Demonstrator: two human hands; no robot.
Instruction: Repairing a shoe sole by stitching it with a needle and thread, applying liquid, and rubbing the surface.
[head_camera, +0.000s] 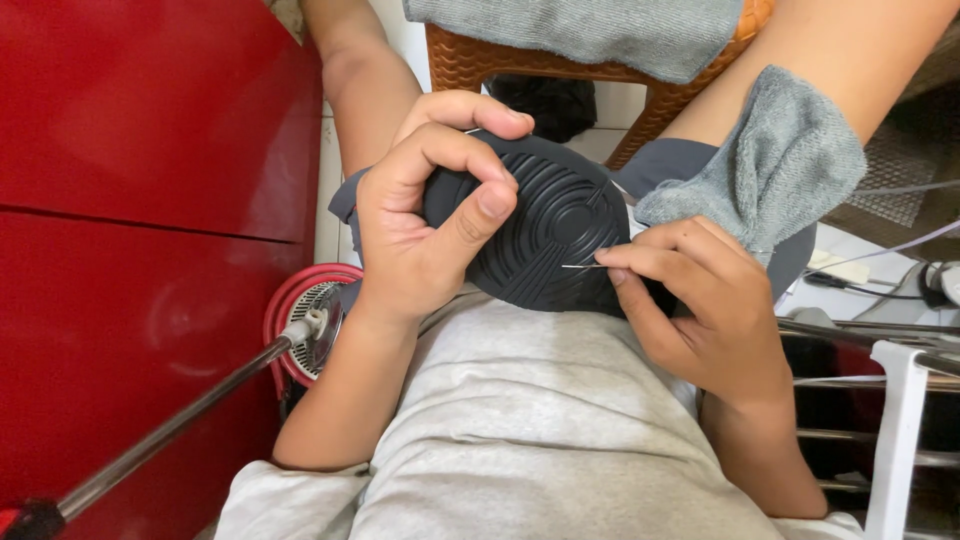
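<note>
Both hands are working centre-frame: your left hand (420, 225) is clamping the black ribbed disc (555, 225) at its nine-o'clock edge; your right hand (690, 300) is pinching a needle (585, 265) at four o'clock, grey cloth (770, 165) crowding two o'clock.

Lighting: soft, even indoor light; faint sheen on red cabinet (150, 200); mild shadows under hands; sharp focus; slight edge distortion.

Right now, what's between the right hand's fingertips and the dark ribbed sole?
In the head view, a thin metal needle spans it: pinched by the right hand, its tip lies on the dark ribbed sole, which the left hand grips.
</note>
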